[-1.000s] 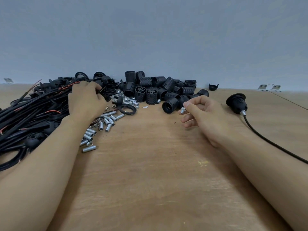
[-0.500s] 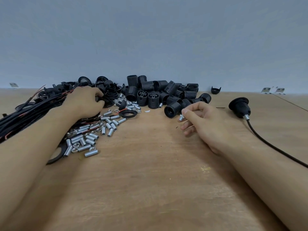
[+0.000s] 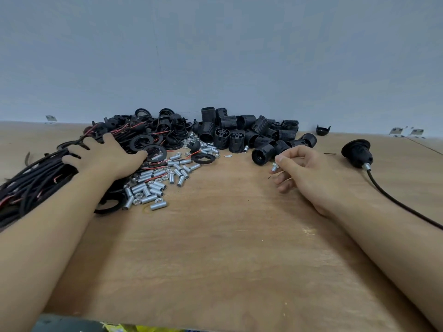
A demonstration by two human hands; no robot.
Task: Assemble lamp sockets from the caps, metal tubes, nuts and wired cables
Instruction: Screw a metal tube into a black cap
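Fingers of the left hand (image 3: 105,155) lay spread, open, on tangled wired cables (image 3: 36,183); the right hand (image 3: 304,173) pinched a nutted metal tube (image 3: 274,167) above the counter (image 3: 227,248). Snagged cables could likely scatter loose tubes (image 3: 153,188).

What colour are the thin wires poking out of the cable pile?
Red wires, clearest in the head view.

A workshop bench: plywood top (image 3: 227,248) heaped with socket parts (image 3: 251,134) (bulk quantities).
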